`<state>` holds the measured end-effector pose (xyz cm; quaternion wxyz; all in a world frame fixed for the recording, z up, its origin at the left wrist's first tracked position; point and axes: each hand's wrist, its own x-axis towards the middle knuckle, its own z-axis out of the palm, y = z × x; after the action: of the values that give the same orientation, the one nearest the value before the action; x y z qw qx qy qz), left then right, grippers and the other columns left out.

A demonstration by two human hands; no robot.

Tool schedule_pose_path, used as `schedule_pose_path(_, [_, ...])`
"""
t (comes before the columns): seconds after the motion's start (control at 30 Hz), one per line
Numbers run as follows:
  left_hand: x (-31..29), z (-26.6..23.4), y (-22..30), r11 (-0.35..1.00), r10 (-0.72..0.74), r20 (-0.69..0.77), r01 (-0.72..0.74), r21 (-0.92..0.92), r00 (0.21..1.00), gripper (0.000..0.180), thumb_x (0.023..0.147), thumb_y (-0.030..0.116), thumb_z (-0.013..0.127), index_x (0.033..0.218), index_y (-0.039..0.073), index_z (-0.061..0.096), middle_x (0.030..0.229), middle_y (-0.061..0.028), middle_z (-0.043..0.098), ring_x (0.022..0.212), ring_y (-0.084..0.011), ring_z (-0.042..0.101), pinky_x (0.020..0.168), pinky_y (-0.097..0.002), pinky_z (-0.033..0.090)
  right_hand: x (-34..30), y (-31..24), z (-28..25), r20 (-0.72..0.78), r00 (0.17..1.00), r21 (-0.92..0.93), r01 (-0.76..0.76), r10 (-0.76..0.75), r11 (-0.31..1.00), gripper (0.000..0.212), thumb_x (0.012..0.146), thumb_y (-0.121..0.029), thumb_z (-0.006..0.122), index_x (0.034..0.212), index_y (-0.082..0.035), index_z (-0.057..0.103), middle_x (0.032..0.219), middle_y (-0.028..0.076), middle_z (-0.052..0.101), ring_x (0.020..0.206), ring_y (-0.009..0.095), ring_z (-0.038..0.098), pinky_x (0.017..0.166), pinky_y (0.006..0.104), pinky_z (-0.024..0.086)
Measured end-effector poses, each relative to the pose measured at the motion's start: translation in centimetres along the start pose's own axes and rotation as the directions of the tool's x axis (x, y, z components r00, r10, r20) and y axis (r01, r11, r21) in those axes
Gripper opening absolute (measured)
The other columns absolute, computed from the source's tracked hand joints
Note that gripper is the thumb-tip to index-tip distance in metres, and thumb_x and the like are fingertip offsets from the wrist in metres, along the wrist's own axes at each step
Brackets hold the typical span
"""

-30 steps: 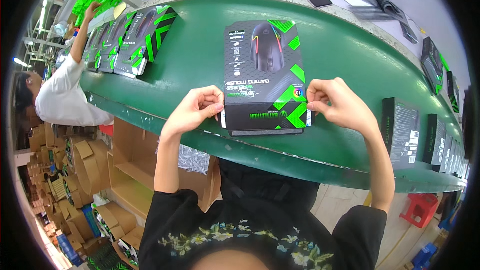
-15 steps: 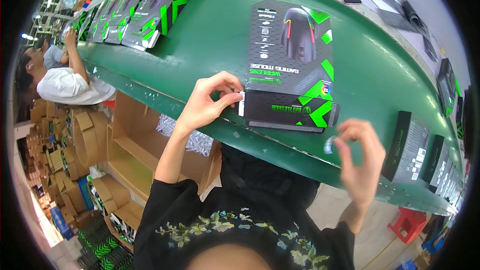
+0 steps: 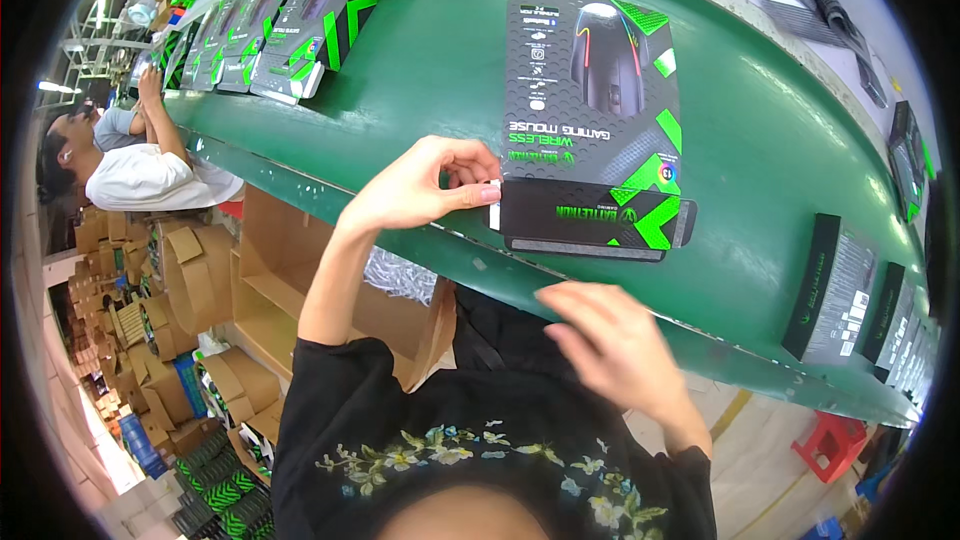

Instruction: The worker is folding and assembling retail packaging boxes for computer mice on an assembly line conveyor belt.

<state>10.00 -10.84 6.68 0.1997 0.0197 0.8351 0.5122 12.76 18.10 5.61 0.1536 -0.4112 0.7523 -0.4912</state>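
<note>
A flat black mouse carton (image 3: 640, 145) with green chevrons and a picture of a mouse lies on the green table in front of me. Its end panel faces my body, with side flaps sticking out. My left hand (image 3: 430, 185) pinches the small white-edged flap at the carton's left near corner between thumb and curled fingers. My right hand (image 3: 615, 345) is in the air off the table's near edge, below the carton. Its fingers stretch to the left with the thumb apart, slightly smeared by motion, and nothing shows in them.
Finished-looking mouse cartons (image 3: 325, 25) lie in a row at the far left. Upright boxes (image 3: 828, 285) stand at the right. A cardboard box (image 3: 345, 295) of shredded filler sits below the table edge; a co-worker (image 3: 150, 170) sits at the left. A red stool (image 3: 832, 445) stands lower right.
My right hand has moved left and down, away from the carton's right side. The small clear curled strip at its fingertips is no longer visible. My left hand keeps its pinch.
</note>
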Motion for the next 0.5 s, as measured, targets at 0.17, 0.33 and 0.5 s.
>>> schedule_pose_path(0.17, [0.5,-0.6,-0.3,0.998,0.01,0.059,-0.006,-0.066,0.998,0.021,0.083,0.019,0.076,0.088,0.002,0.066,0.08,0.0001,0.066,0.07,-0.0064,0.057,0.064,-0.0247,0.041,-1.9,0.5,-4.8,-0.278,0.952,0.066,-0.118,0.132,0.991,0.032,0.074,0.007,0.07,0.105,0.002,0.067,0.1,0.017,0.07,0.091,0.03,0.069,0.081,0.0353,0.053])
schedule_pose_path(0.33, [-0.2,0.5,0.8,0.999,0.011,-0.136,-0.017,-0.043,0.991,0.016,0.081,0.013,0.076,0.086,0.002,0.065,0.08,0.0009,0.066,0.07,-0.0066,0.059,0.064,-0.0246,0.041,-2.7,1.5,-5.5,-0.412,0.89,0.14,-0.15,0.196,0.979,0.032,0.075,0.009,0.066,0.107,0.005,0.066,0.097,0.017,0.07,0.089,0.026,0.068,0.08,0.0332,0.052])
schedule_pose_path(0.5, [-0.5,1.1,-0.1,0.995,0.095,-0.179,-0.088,0.046,0.979,0.013,0.081,0.007,0.074,0.086,0.001,0.064,0.08,-0.0003,0.067,0.072,-0.0081,0.06,0.064,-0.0259,0.042,-3.3,2.6,-6.1,-0.487,0.847,0.137,-0.17,0.216,0.976,0.033,0.077,0.009,0.065,0.11,0.006,0.065,0.097,0.016,0.07,0.087,0.023,0.066,0.08,0.0315,0.049])
